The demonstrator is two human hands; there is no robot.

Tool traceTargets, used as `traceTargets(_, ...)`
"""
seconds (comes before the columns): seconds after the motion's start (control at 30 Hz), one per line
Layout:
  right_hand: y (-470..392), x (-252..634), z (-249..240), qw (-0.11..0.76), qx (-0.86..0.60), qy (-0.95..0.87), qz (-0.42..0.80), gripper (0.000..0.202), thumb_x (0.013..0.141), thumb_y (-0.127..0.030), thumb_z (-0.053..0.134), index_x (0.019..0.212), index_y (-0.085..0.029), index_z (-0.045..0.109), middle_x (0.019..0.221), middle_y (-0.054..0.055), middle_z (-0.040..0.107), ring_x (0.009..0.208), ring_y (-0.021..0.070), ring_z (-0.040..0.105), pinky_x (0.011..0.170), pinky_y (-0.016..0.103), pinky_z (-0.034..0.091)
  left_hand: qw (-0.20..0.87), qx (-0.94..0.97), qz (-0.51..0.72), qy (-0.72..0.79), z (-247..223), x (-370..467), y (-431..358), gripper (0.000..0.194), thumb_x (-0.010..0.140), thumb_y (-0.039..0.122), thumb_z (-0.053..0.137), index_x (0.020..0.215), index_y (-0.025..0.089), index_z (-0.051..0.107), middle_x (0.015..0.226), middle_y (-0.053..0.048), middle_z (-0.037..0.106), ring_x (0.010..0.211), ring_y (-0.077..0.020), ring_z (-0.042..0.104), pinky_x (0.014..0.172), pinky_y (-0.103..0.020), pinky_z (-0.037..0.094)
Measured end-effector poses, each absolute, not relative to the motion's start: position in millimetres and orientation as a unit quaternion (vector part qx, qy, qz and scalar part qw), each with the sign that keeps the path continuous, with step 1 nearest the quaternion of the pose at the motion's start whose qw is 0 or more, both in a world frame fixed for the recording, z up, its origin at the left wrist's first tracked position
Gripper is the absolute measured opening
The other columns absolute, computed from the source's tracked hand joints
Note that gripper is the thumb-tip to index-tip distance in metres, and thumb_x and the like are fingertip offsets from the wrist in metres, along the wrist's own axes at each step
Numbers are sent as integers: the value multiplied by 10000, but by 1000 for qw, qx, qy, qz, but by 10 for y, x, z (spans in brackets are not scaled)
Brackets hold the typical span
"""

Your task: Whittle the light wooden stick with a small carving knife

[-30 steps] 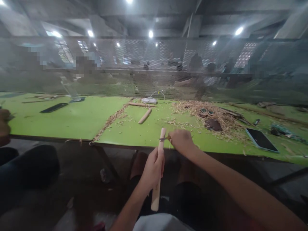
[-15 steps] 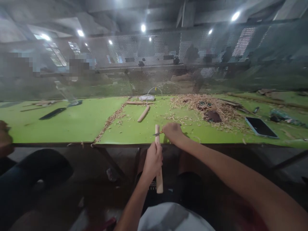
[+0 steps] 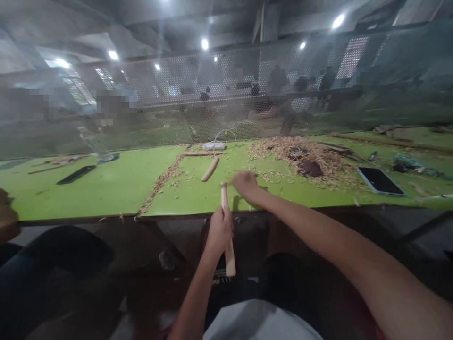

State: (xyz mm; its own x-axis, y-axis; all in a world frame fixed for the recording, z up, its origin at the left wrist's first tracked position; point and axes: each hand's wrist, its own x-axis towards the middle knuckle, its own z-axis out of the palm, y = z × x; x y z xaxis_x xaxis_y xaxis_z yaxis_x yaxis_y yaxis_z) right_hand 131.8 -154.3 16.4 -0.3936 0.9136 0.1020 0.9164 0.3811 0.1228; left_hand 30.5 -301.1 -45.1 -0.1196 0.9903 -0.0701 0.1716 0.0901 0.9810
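My left hand (image 3: pixel 220 230) is wrapped round the middle of a pale wooden stick (image 3: pixel 230 262), its far end over the table's front edge and its near end toward my lap. Just right of the stick's far tip is my right hand (image 3: pixel 246 183), closed in a fist. The knife it grips is blurred and mostly hidden now; its blade showed plainly a moment ago. On the table beyond lies a rounded wooden piece (image 3: pixel 210 169) with a white cord by its far end.
A heap of wood shavings (image 3: pixel 283 148) with a dark brown piece (image 3: pixel 310 168) lies right of centre. One phone (image 3: pixel 380 181) rests at right, a dark phone (image 3: pixel 76 174) at left. A mesh screen (image 3: pixel 226 108) stands behind the green table (image 3: pixel 116 189). Another person's hand (image 3: pixel 7 217) is far left.
My right hand has moved up and left, past the stick's far end, and the knife blade no longer lies across the wood. The stick tilts slightly more to the left in my left hand.
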Motion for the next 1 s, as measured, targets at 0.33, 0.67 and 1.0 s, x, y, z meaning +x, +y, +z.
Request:
traceTargets(0.33, -1532, 1812, 429, 72, -631, -766, -98, 344, 931, -240, 474, 1059, -67, 743, 1001, 203, 721, 925, 238, 667, 810, 298, 480, 463, 503, 509, 523, -322, 140, -3038, 406, 889, 571, 443, 698, 214, 413, 486, 76, 360, 366, -72, 340, 334, -177, 326)
traceTargets(0.67, -2376, 1487, 279, 27, -559, -825, -73, 329, 915, -259, 468, 976, -185, 782, 862, 140, 741, 840, 230, 691, 712, 271, 479, 524, 481, 527, 464, -379, 259, -3111, 410, 894, 581, 459, 718, 213, 413, 455, 92, 348, 346, -67, 308, 315, -171, 304)
traceTargets(1.0, -2293, 1446, 143, 15, -559, -825, -84, 351, 933, -134, 410, 1017, -134, 750, 888, 185, 731, 892, 285, 690, 746, 354, 506, 524, 472, 523, 478, -356, 303, -3150, 417, 896, 591, 453, 733, 209, 416, 484, 87, 367, 364, -66, 328, 327, -175, 296)
